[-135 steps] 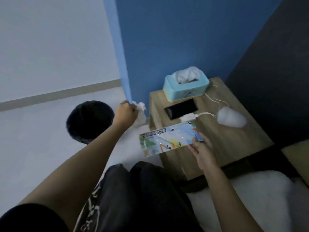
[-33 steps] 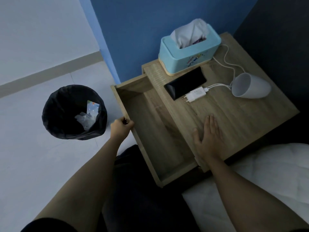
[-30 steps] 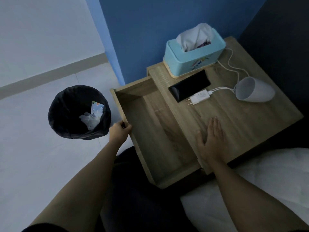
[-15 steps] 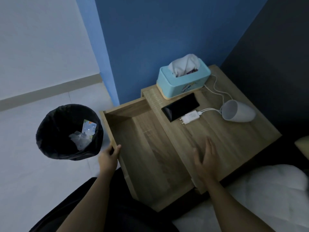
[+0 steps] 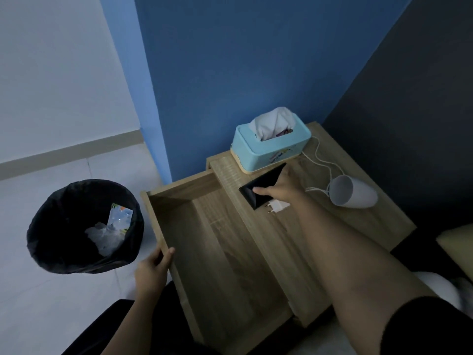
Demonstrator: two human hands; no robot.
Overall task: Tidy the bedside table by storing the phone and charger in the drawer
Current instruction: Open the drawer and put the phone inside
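Note:
The black phone (image 5: 257, 187) lies flat on the wooden bedside table (image 5: 358, 226), just in front of the tissue box. My right hand (image 5: 281, 190) is on it, thumb on the screen and fingers over its far edge. The white charger (image 5: 277, 206) lies right beside the phone, partly under my wrist, and its white cable (image 5: 323, 162) loops back toward the wall. The drawer (image 5: 217, 252) is pulled out to the left of the table top and holds nothing. My left hand (image 5: 152, 268) grips the drawer's left edge.
A light blue tissue box (image 5: 268, 149) stands at the back of the table. A white cup (image 5: 354, 192) lies on its side to the right, on the cable. A black-lined bin (image 5: 51, 226) with rubbish stands on the floor at left. White bedding (image 5: 437, 288) is at lower right.
My right hand left the front of the table top and reached forward onto the phone. My left hand stays on the open drawer's edge. The camera has tilted up a little.

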